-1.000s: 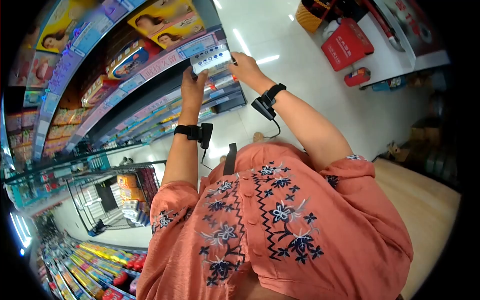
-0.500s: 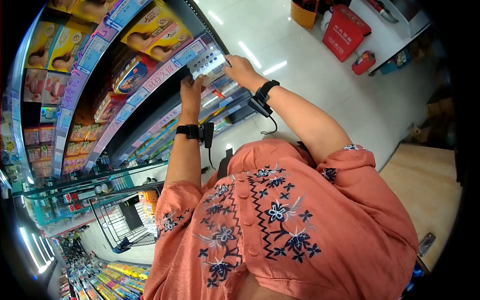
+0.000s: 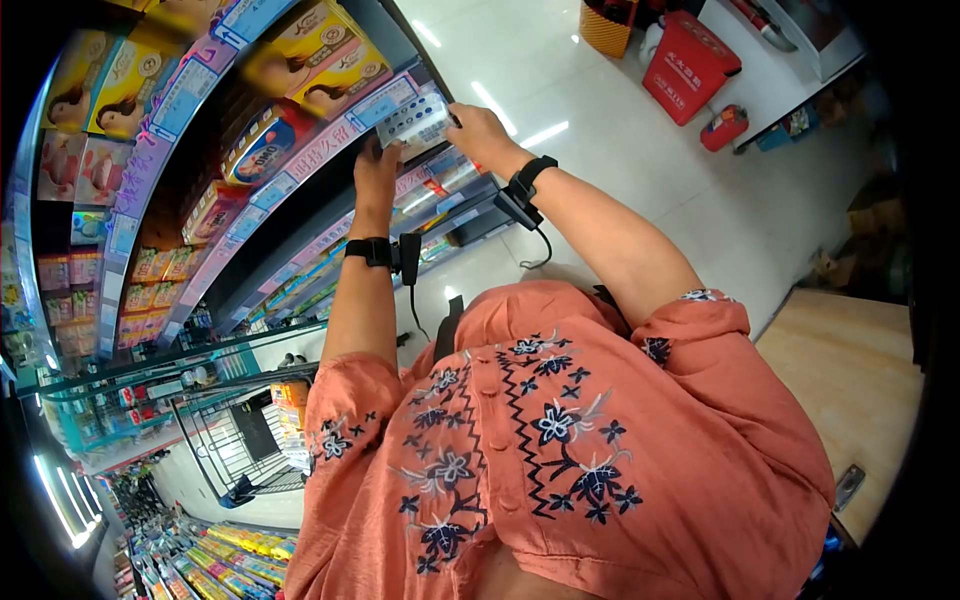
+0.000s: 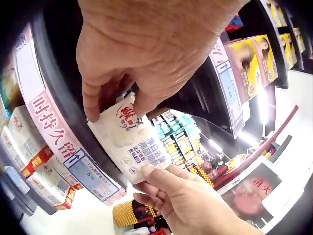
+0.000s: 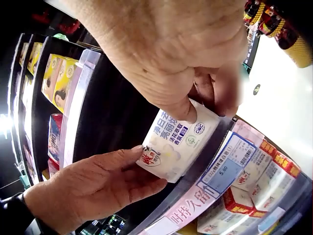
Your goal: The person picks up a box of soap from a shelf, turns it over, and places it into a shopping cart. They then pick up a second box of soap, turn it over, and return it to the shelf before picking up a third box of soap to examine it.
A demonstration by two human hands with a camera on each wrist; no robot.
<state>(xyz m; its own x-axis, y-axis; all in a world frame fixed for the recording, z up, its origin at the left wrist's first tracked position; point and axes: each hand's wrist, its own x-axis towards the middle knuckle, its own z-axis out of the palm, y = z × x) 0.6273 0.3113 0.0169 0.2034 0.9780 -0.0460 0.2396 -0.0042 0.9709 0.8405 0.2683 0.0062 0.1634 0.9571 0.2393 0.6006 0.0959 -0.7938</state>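
Note:
Both hands hold a white soap pack (image 3: pixel 415 122) with blue and red Chinese print, right at the shelf's front edge. In the left wrist view, the left hand (image 4: pixel 146 54) pinches the top end of the pack (image 4: pixel 128 142), its thumb on the printed face. At the opposite end, the right hand (image 4: pixel 193 198) grips with thumb in front and fingers behind. From the right wrist, the right hand (image 5: pixel 166 58) comes from above, and the left hand (image 5: pixel 88 188) holds the lower corner near the red logo.
Price labels (image 5: pixel 227 166) run along the shelf edge. Similar white and red packs (image 4: pixel 46 181) stand on the shelf below. Yellow boxes (image 3: pixel 330 60) fill the shelf beside. A red box (image 3: pixel 690 65) stands across the aisle, and a wire cart (image 3: pixel 245 440) is at the left.
The head view has shifted, so the shelves and the red box appear in different places. Both hands keep hold of the soap pack at the shelf edge, with little movement.

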